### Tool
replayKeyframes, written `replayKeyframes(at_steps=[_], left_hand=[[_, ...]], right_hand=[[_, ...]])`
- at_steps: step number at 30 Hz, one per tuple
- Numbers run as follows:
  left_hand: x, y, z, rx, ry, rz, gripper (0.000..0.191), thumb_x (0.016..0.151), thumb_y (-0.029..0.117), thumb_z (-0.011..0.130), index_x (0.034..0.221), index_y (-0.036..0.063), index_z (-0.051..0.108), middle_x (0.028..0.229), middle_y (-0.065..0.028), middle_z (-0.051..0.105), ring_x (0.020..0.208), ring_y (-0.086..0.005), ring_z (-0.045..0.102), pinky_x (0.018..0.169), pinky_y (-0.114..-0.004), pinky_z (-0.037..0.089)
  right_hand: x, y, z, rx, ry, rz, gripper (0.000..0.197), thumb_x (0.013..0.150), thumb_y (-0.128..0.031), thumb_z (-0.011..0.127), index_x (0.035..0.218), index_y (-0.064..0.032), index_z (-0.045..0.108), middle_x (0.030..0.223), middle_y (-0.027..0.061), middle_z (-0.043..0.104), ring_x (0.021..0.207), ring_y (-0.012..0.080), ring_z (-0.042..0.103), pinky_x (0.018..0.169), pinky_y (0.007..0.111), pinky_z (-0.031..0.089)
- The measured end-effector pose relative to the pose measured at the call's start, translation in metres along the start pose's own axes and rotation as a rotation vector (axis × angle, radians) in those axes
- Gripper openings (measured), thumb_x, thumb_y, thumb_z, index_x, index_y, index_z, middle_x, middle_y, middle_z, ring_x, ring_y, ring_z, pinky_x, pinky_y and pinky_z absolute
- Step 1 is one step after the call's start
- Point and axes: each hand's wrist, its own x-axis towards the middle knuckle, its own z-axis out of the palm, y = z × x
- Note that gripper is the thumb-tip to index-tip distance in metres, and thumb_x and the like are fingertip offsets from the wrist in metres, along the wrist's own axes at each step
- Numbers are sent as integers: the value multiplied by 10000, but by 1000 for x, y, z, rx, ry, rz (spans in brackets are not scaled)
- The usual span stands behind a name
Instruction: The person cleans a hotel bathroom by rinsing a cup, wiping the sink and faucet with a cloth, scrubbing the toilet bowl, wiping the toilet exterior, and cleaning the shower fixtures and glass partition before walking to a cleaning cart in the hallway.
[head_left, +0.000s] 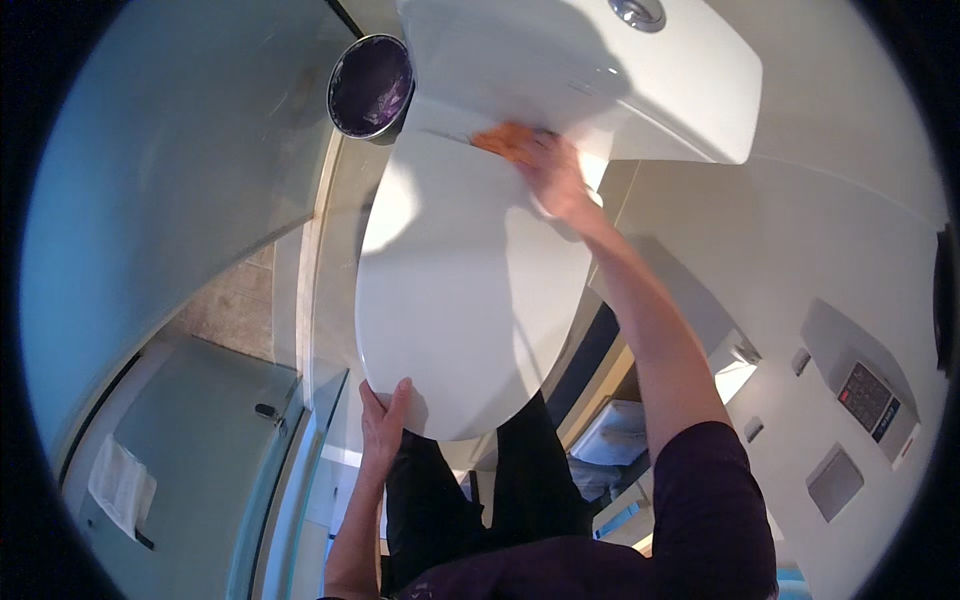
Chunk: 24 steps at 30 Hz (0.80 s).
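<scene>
A white toilet lid (450, 285) lies lowered in front of me, with the white cistern (697, 82) behind it. My right hand (556, 171) is shut on an orange cloth (504, 141), pressed at the hinge end of the lid where it meets the cistern. Motion blurs this hand a little. At the lid's front left edge, my left hand (386, 420) grips the rim, thumb on top and the fingers hidden beneath. A round chrome flush button (637, 12) sits on top of the cistern.
Left of the cistern stands a bin (371, 86) with a dark liner. A frosted glass panel (172, 157) runs along the left, and a glass door (202, 427) carries a white cloth (120, 480). On the right wall hangs a paper holder (739, 367); shelves (611, 435) hold folded towels.
</scene>
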Motion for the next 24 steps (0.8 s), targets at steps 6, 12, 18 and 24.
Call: replayKeyframes(at_steps=[6, 12, 18, 24], left_hand=[[5, 15, -11, 120, -105, 28, 698, 938, 427, 688, 1344, -73, 418, 1203, -308, 618, 1128, -384, 632, 944, -440, 513], [8, -18, -10, -76, -149, 141, 687, 954, 360, 689, 1378, -73, 366, 1187, -246, 617, 1044, -338, 647, 924, -434, 522], [-3, 3, -28, -284, -281, -118, 568, 1040, 412, 547, 1300, -34, 312, 1067, -164, 603, 911, -190, 628, 801, -323, 549], [-12, -5, -37, -619, -378, -239, 556, 1059, 567, 363, 1135, 31, 492, 1011, -124, 611, 973, -240, 614, 943, -447, 504]], right_hand=[[-115, 51, -92, 44, -124, 1042, 380, 949, -269, 601, 1264, -61, 643, 1324, 134, 612, 1251, 328, 545, 1025, 419, 456], [-145, -115, -87, 220, 269, 833, 513, 907, -382, 660, 1273, -27, 620, 1283, 197, 606, 1248, 392, 520, 1070, 484, 409], [-56, -111, -12, -143, 118, 596, 581, 908, -446, 637, 1245, 25, 593, 1270, 261, 590, 1259, 440, 462, 1144, 518, 281], [92, -131, 18, 28, -95, 398, 487, 865, -468, 646, 1224, -140, 671, 1057, 137, 733, 1028, 323, 677, 889, 438, 531]])
